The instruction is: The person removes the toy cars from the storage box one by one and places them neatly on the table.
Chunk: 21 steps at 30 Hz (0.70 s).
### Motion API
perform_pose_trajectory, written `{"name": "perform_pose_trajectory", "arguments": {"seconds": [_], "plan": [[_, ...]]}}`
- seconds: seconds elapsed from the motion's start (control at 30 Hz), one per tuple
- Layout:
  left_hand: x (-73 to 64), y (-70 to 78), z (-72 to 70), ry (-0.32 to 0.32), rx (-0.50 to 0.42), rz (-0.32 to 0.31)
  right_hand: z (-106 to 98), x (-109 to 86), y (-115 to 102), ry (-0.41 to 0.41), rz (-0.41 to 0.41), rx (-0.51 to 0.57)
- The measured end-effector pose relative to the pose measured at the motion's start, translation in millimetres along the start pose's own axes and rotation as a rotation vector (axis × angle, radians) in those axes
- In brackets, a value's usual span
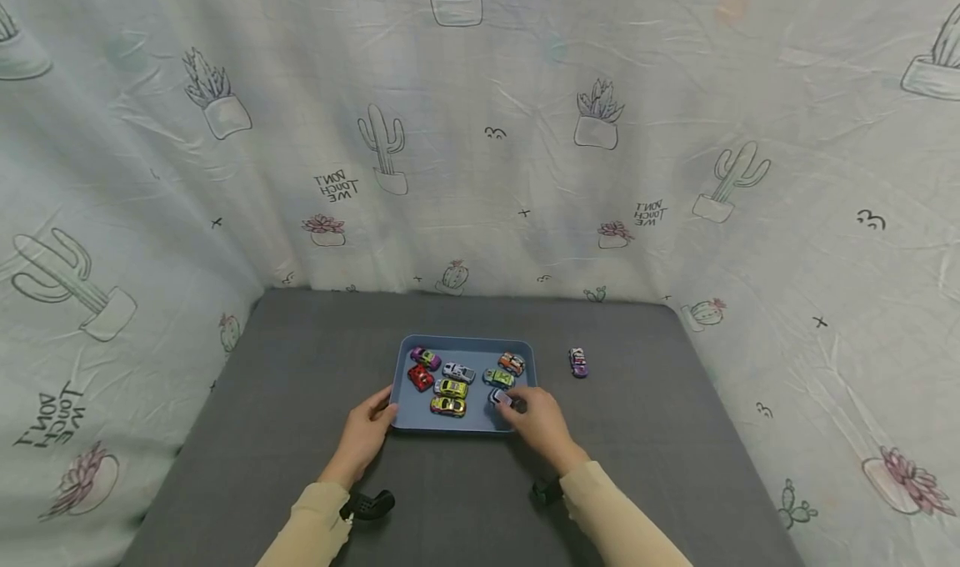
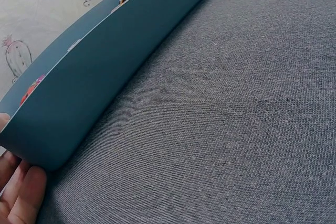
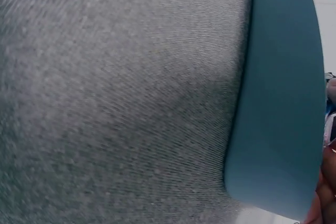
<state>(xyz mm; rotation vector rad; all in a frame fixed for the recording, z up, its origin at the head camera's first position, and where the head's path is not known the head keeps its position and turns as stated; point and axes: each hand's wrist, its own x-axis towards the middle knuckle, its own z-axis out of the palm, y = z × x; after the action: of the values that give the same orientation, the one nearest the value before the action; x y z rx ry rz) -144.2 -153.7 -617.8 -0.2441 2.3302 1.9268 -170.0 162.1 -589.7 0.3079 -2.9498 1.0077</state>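
Note:
A blue tray (image 1: 480,428) sits on the table, with several toy cars inside it. At its left front corner my left hand (image 1: 362,434) grips the wall; in the left wrist view, fingers (image 2: 30,195) lie against the outside of that corner. My right hand (image 1: 542,423) pinches a white and dark toy car (image 1: 500,398) over the right front part of the tray. The right wrist view catches only a bit of this car (image 3: 329,129) and some fingers beyond the tray wall. Closest to the held car lies a green toy car (image 1: 498,378), with an orange one (image 1: 512,363) behind it.
A purple and white toy car (image 1: 577,363) stands on the grey table (image 1: 622,467), right of the tray. In the tray's left half are red (image 1: 420,377), purple, white and yellow cars. Behind the table and at its sides hangs a cactus-print curtain (image 1: 480,175).

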Motion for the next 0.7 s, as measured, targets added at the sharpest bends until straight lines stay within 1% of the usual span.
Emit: {"name": "perform_pose_trajectory", "arguments": {"seconds": [0.13,0.3,0.4,0.47,0.6,0.7], "plan": [[-0.4,-0.1,-1.0,-0.005,0.009,-0.005,-4.0,0.0,1.2,0.026,0.016,0.085],[-0.7,2.1,-2.5,-0.002,0.008,-0.006,-12.3,1.5,6.4,0.128,0.046,0.259],[-0.9,3.0,-2.6,0.000,0.009,-0.003,-19.0,2.2,13.0,0.190,0.100,0.388],[-0.9,3.5,-2.4,-0.001,0.010,-0.004,-23.6,2.8,18.9,0.233,0.138,0.438],[-0.6,3.9,-1.8,-0.003,0.010,-0.004,-33.9,3.6,33.6,0.306,0.178,0.477],[0.0,3.0,-1.4,-0.004,0.009,0.000,-41.1,4.7,47.9,0.349,0.202,0.470]]}}
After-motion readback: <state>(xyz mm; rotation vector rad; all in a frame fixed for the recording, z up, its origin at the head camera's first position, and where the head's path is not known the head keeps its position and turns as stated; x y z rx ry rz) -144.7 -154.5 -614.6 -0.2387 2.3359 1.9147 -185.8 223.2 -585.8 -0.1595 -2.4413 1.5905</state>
